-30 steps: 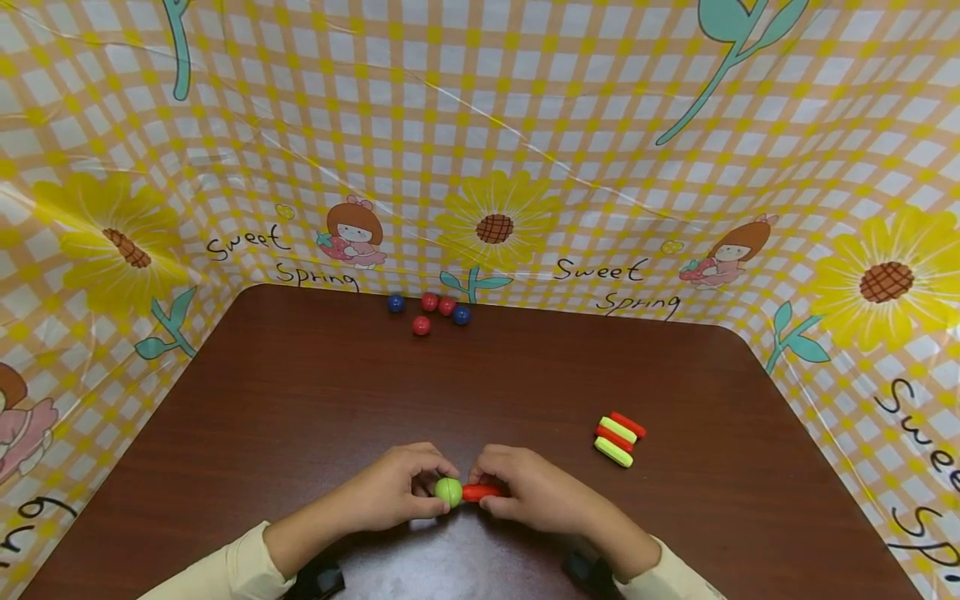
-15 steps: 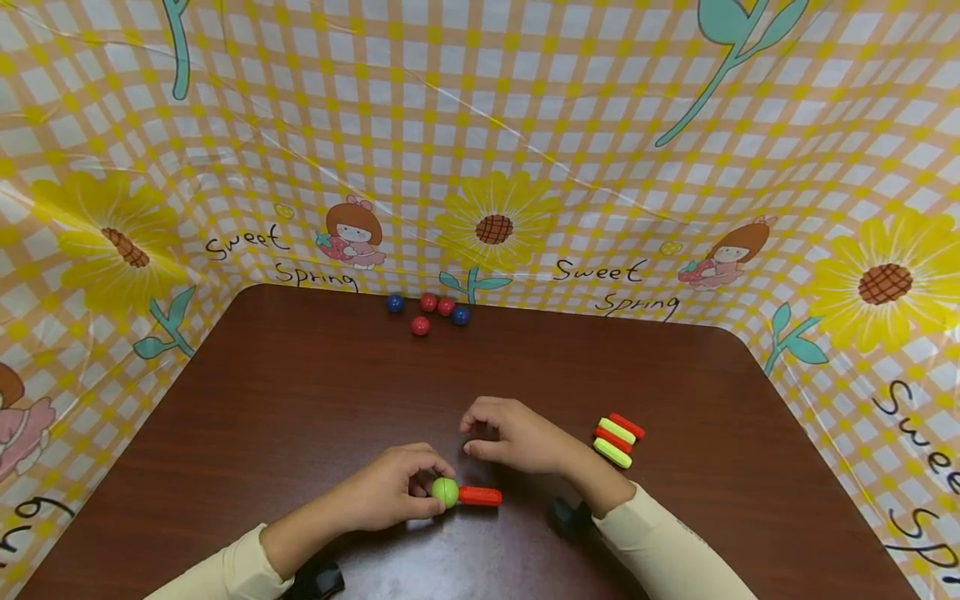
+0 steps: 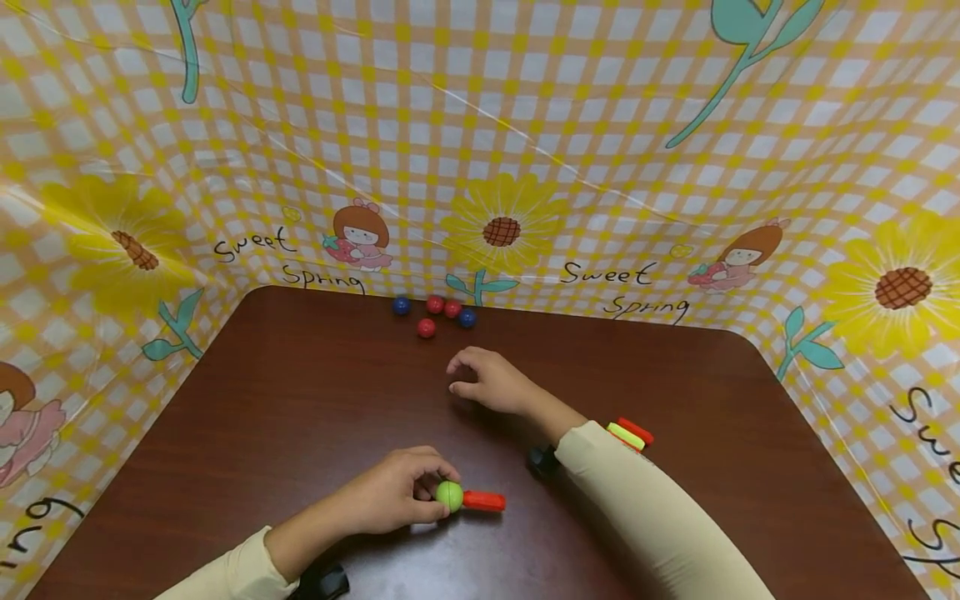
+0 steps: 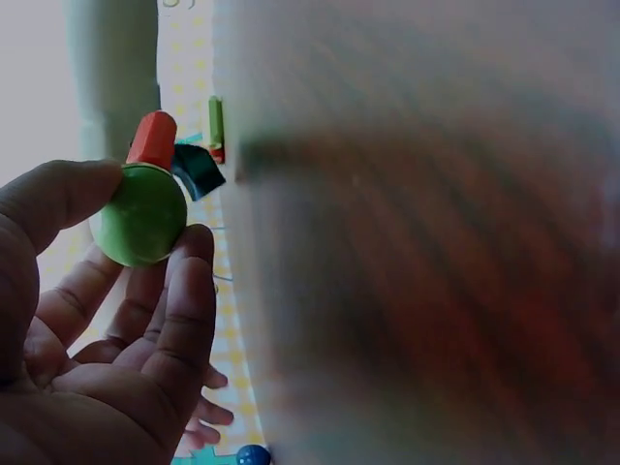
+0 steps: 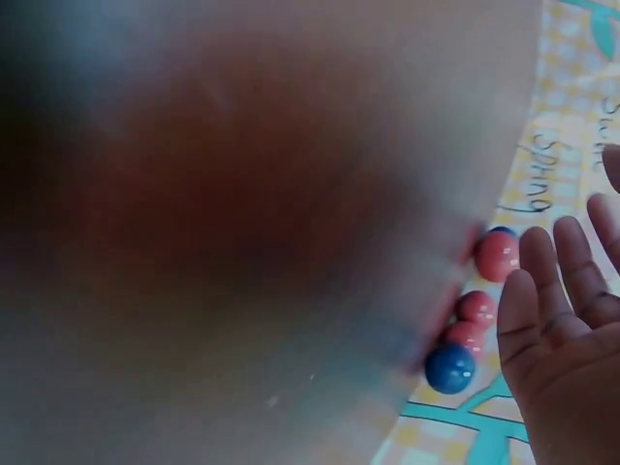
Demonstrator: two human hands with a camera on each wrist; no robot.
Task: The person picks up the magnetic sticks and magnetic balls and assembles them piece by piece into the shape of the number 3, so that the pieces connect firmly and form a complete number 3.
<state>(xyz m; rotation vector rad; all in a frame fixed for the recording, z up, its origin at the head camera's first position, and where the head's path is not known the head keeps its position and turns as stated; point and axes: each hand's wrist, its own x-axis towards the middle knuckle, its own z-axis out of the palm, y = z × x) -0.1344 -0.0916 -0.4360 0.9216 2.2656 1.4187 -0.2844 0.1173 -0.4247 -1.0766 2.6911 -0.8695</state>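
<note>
- Noticed at the left a cream left sleeve (image 3: pixel 228 571), and just beside its cuff a black wrist device (image 3: pixel 322 582).
- Pinched with the left hand (image 3: pixel 390 493) a green ball (image 3: pixel 449 497), at the near middle of the brown table (image 3: pixel 300 383); saw the thumb on the near side and fingertips on the far side, spread only as wide as the ball. Could not tell if the ball rested on the wood.
- Saw beyond, near the checked tablecloth (image 3: pixel 502 100), a left blue ball (image 3: pixel 401 306), three red balls (image 3: pixel 426 327) and a right blue ball (image 3: pixel 467 318). Judged these five as not yet used, with no stick visible on any.
- Found a faceted red stick (image 3: pixel 484 501) to the right of the green ball, end against it. Judged this one joint as made, but could not see how deep; found nothing on the free end.
- Saw the right hand (image 3: pixel 487 379) farther out, nearer to the five balls but apart from them, with fingers loosely bent, thumb away, and nothing held.
- Saw at the right a yellow-green stick (image 3: pixel 626 436) and a loose red stick (image 3: pixel 636 430) side by side, plus a red sliver, partly hidden by the right sleeve (image 3: pixel 645 508). Judged these also as left over, unjoined; could not count any hidden ones.
</note>
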